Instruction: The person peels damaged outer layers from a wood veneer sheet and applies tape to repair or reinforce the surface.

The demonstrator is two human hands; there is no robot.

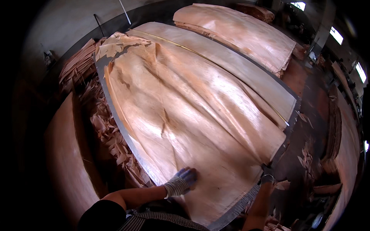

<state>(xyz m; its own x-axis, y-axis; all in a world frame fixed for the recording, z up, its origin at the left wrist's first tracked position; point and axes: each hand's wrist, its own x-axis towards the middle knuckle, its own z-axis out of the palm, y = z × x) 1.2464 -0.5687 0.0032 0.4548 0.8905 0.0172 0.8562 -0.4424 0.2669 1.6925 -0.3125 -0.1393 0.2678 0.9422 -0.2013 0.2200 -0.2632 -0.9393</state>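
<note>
A large, thin, orange-tan wood veneer sheet (200,111) lies rumpled over a grey-edged table (115,102), with long folds running along it and a ragged, torn far-left end. My left hand (184,181), in a striped grey-and-blue glove, rests on the near part of the sheet with its fingers stretched out. At the sheet's right edge, my right hand (267,175) in a dark glove grips the veneer, and folds gather toward it. Its fingertips are hard to make out. Along the sheet's far side, a long thin yellowish stick (208,57) lies on a flatter, paler veneer sheet (231,61).
Behind the table stands a thick veneer stack (235,34). Scraps (110,134) litter the floor at the left, beside a curved-looking panel (69,150) and a bundle of strips (79,61). More veneer (347,134) is stacked at the right, with broken pieces (306,159) on the floor.
</note>
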